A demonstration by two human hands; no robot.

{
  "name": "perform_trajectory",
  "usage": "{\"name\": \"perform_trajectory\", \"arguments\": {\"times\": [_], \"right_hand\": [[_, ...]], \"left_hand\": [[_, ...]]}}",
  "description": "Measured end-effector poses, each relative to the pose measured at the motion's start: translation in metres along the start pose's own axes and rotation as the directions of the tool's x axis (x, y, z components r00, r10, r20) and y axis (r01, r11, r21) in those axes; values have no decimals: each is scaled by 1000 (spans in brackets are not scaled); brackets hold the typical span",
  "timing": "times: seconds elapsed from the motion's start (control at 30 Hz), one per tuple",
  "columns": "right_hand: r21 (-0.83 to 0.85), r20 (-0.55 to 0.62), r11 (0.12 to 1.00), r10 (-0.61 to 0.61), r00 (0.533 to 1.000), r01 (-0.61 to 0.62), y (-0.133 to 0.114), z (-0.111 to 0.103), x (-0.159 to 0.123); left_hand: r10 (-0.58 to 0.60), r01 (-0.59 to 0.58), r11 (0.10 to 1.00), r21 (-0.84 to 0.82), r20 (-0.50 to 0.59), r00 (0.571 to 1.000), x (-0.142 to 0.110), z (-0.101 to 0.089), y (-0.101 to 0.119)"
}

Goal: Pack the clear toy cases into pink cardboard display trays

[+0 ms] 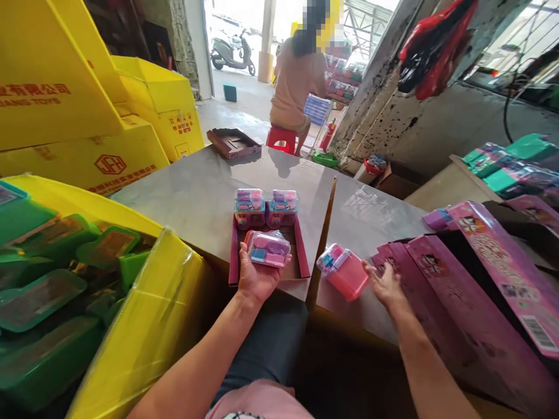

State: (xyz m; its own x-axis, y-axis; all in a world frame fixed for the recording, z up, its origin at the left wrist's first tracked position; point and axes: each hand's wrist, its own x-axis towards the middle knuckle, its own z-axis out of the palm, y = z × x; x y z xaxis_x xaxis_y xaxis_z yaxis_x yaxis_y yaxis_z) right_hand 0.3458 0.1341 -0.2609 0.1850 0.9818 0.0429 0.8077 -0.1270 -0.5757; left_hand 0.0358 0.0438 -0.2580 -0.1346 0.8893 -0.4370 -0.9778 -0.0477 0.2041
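My left hand is closed around a small pink and blue toy case, holding it over a shallow maroon cardboard tray on the grey table. Two similar toy cases stand side by side at the far end of the tray. My right hand rests on the table with fingers apart, touching the edge of another pink toy case lying on its side.
A yellow bin of green cases sits at my left, yellow cartons behind it. Flat pink boxes are stacked at my right. An empty tray lies at the table's far edge. A person sits on a red stool beyond.
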Motion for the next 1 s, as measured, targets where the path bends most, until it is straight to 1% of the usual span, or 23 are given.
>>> {"name": "perform_trajectory", "arguments": {"times": [0.03,0.07,0.13,0.17,0.2,0.23,0.27,0.33,0.37,0.4,0.43,0.47,0.5,0.53,0.57,0.6,0.63,0.7,0.77,0.8,0.87,0.93,1.0], "right_hand": [[-37,-103,993,-118,988,115,-9,1,-5],[-48,-154,971,-240,958,236,-20,6,-11],[-58,-137,866,-500,855,497,-44,22,-23],[-81,-88,813,-582,808,577,-54,33,-27],[-118,-29,779,-622,782,615,-62,44,-29],[-165,32,763,-629,777,624,-66,55,-29],[-212,80,761,-611,788,612,-69,64,-28],[-266,112,776,-564,818,572,-72,76,-23],[-258,102,782,-563,820,568,-75,80,-20],[-224,86,780,-581,809,584,-81,83,-17],[-164,74,769,-615,785,618,-89,85,-14],[-82,72,745,-658,749,662,-101,90,-11],[16,85,708,-704,705,706,-114,96,-8],[125,106,668,-744,659,734,-129,104,-4],[236,128,632,-773,621,738,-144,114,0],[345,153,606,-790,594,717,-158,126,5],[450,179,594,-792,583,667,-169,138,10],[624,266,590,-777,571,512,-185,162,18],[705,374,603,-764,526,374,-190,178,23],[712,412,610,-764,497,348,-190,183,24],[692,448,619,-772,451,372,-187,188,22],[686,445,617,-775,448,386,-183,192,17],[718,446,609,-774,450,335,-181,196,11]], "left_hand": [[-3,3,1000,-8,-28,1000,1,1,1],[-17,17,1000,-11,-55,998,2,3,1],[-69,68,998,-5,-94,993,2,7,3],[-93,93,996,2,-106,990,1,9,4],[-109,111,994,15,-113,988,0,11,7],[-113,118,992,38,-113,987,-1,12,10],[-120,130,988,87,-105,987,-2,12,15],[-110,133,947,293,-94,989,-4,7,29],[-44,89,890,448,-108,993,-3,1,38],[82,10,784,620,-119,989,-1,-5,47],[258,-75,614,786,-109,960,2,-13,57],[443,-125,386,914,-65,894,7,-22,66],[577,-104,130,986,10,817,14,-31,75],[632,-28,-100,995,85,771,21,-39,82],[625,61,-274,960,129,770,29,-45,88],[586,129,-392,911,139,798,37,-51,92],[545,172,-459,872,124,829,44,-55,94],[493,197,-500,843,91,865,55,-59,96],[491,207,-506,837,82,868,61,-59,96],[489,211,-512,833,80,869,63,-58,95],[485,210,-519,829,83,871,63,-58,94],[483,204,-520,830,89,871,63,-59,94],[484,198,-513,835,90,871,62,-61,95]]}}
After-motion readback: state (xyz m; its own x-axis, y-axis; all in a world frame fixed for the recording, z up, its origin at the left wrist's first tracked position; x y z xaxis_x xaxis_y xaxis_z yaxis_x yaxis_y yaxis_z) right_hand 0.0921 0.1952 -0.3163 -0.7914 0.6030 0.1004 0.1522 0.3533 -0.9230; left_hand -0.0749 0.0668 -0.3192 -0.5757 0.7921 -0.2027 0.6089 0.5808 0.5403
